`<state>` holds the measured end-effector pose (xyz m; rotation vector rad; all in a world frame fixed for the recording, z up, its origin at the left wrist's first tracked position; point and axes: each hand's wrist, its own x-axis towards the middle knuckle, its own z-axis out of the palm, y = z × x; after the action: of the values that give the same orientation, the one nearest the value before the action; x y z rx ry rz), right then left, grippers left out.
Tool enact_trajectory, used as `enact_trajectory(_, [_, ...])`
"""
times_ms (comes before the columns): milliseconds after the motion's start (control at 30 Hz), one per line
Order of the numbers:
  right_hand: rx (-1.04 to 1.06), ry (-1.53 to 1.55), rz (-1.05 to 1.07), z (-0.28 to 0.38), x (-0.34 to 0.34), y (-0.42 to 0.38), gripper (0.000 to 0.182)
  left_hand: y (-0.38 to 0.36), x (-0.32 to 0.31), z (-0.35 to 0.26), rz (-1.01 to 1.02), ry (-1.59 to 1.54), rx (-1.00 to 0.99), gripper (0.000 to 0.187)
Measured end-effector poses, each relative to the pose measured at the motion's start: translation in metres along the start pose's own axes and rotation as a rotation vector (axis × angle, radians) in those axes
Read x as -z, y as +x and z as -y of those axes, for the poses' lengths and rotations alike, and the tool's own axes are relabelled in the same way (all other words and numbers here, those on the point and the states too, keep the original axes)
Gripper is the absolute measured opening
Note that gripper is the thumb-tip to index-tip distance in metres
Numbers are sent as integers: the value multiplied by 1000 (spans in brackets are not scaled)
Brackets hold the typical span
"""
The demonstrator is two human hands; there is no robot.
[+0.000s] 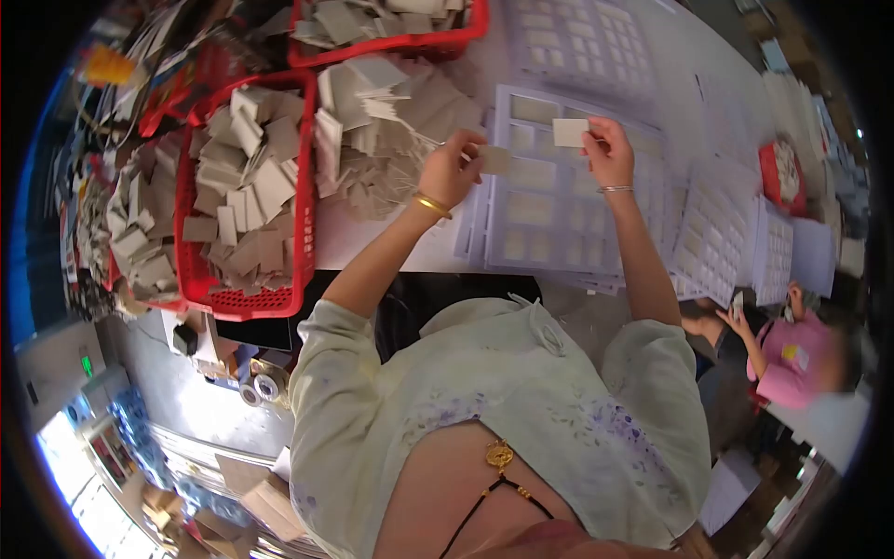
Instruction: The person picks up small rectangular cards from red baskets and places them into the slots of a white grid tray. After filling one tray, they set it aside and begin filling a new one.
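Observation:
My left hand pinches a small grey-beige cardboard piece by its left edge. Between the fingers of my right hand is a pale rectangular cardboard piece, its flat face toward me. Both pieces overlap a white panel with rows of rectangular recesses, lying on a stack of similar panels. A heap of loose grey cardboard pieces spreads beside my left hand.
A red basket full of cardboard pieces stands at the left, another red basket behind it. More recessed panels lie at the back of the white table. At the right sits a person in a pink top.

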<state>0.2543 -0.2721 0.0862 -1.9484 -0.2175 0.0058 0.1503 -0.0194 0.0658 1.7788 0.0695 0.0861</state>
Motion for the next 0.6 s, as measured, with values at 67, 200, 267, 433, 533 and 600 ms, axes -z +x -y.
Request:
enact_trajectory(67, [-112,6,-52,-2,32,-18,28,13,-31,14,42,78,-5,20])
enact_trajectory(200, [-188,40,-50,-32,64,-44,34,39,-69,54,-14,224,-72,19])
enact_trajectory(267, [-209,38,-41,-42,70,-48,33,55,-69,65,-85,222,-39,19])
enact_trajectory(433, [-113,-9,-86,-31,61,-34,24,85,-53,44,20,522,-86,16])
enact_trajectory(533, [35,-191,45,-48,46,3,17,114,-50,50,185,590,-311,16])
enact_trajectory(600, [18,-265,168,-50,28,23,14,127,-52,46,281,624,-476,16])
